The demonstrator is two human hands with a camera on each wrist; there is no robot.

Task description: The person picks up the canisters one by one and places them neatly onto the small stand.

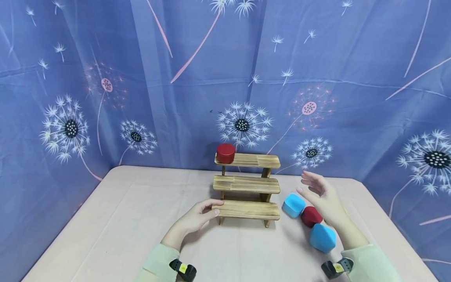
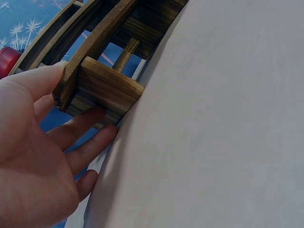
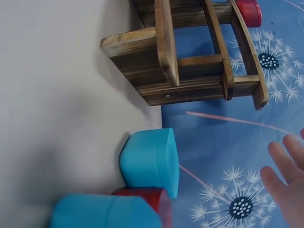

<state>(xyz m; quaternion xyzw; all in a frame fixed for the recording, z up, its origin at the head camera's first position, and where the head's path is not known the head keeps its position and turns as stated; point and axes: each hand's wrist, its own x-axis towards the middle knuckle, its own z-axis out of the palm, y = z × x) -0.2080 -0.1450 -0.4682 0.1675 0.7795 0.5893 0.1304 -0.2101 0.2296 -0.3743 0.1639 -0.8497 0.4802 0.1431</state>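
A three-tier wooden stand (image 1: 246, 210) stands on the table. My left hand (image 1: 195, 217) holds the left end of its lowest shelf, thumb and index finger at the shelf's edge. In the left wrist view, the other fingers of the left hand (image 2: 52, 142) lie beside the stand's leg. A round red tin (image 1: 225, 153) sits at the left end of the top shelf. My right hand (image 1: 325, 197) hovers with nothing in it, fingers slightly bent, above a light blue tin (image 1: 294, 205), a red tin (image 1: 311, 216) and a second blue tin (image 1: 322, 238).
Part of something yellow (image 1: 345, 211) shows behind the right forearm. A pale cloth covers the table (image 1: 116, 227). A blue curtain (image 1: 197, 117) with dandelion prints hangs behind the table and along both sides.
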